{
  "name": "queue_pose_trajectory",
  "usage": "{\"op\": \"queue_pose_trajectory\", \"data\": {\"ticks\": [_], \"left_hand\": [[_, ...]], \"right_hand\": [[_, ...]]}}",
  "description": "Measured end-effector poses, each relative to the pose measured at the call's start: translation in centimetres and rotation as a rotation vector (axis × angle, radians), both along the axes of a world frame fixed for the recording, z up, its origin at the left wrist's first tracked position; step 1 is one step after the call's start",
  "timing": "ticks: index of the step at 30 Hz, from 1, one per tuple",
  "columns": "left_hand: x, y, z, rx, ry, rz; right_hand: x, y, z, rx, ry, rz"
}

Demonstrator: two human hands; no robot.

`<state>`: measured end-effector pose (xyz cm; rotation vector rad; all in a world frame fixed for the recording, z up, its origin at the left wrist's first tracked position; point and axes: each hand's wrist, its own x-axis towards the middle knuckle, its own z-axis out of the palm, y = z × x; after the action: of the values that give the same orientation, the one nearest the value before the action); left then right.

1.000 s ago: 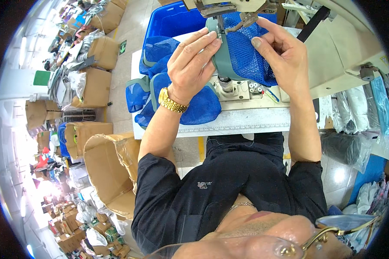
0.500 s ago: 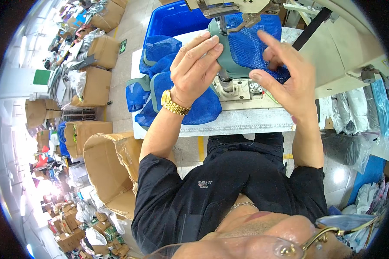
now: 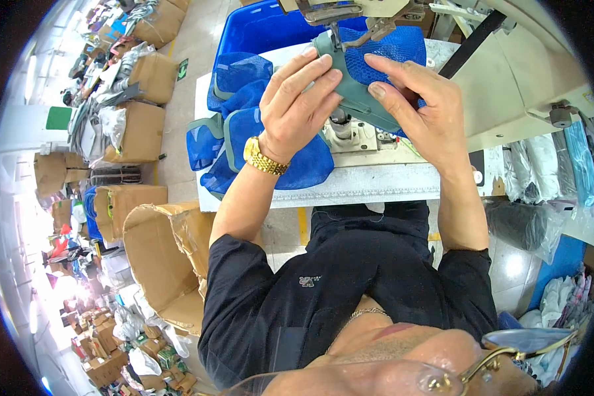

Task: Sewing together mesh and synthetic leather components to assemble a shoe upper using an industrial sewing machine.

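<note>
A green fabric panel [image 3: 346, 72] joined to blue mesh [image 3: 396, 49] lies under the needle and presser foot [image 3: 336, 36] of a sewing machine. My left hand [image 3: 300, 99], a gold watch at its wrist, rests on the panel's left edge. Its fingers are stretched out close together. On the right, my right hand [image 3: 419, 105] grips the mesh-and-fabric piece, thumb and forefinger bent over it and the other fingers curled, partly hidden. Below the panel the machine's post [image 3: 340, 129] shows. Several blue mesh pieces with green trim [image 3: 244, 125] lie left of my left hand.
A blue plastic bin [image 3: 257, 30] stands beyond the white table [image 3: 257, 201]. The machine's body [image 3: 528, 72] fills the upper right. An open cardboard box [image 3: 158, 264] stands at my left, with more cartons [image 3: 148, 79] farther off. Bagged goods [image 3: 528, 228] sit at the right.
My right hand has closed in on the piece and moved slightly left. The green panel's lower part has swung toward the right. My left hand stays at the panel's edge.
</note>
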<state>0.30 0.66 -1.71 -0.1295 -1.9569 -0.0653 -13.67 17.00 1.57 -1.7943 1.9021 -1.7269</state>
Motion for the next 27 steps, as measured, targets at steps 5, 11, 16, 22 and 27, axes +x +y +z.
{"op": "queue_pose_trajectory", "data": {"ticks": [5, 11, 16, 22, 27], "left_hand": [[0.0, -0.3, 0.0, -0.022, -0.003, -0.014], [-0.1, -0.5, 0.5, -0.021, -0.014, -0.031], [-0.6, -0.6, 0.8, -0.010, -0.009, -0.021], [-1.0, 0.0, 0.5, -0.061, 0.041, 0.013], [-0.8, -0.7, 0.9, -0.066, 0.023, -0.001]], "right_hand": [[0.0, -0.2, -0.2, -0.020, -0.019, -0.005], [0.3, -0.2, -0.5, 0.010, -0.225, 0.015], [-0.3, -0.9, -0.2, 0.058, -0.234, 0.018], [-0.6, -1.5, -0.3, 0.039, -0.272, 0.088], [-0.4, -1.9, -0.5, 0.046, -0.342, 0.136]]}}
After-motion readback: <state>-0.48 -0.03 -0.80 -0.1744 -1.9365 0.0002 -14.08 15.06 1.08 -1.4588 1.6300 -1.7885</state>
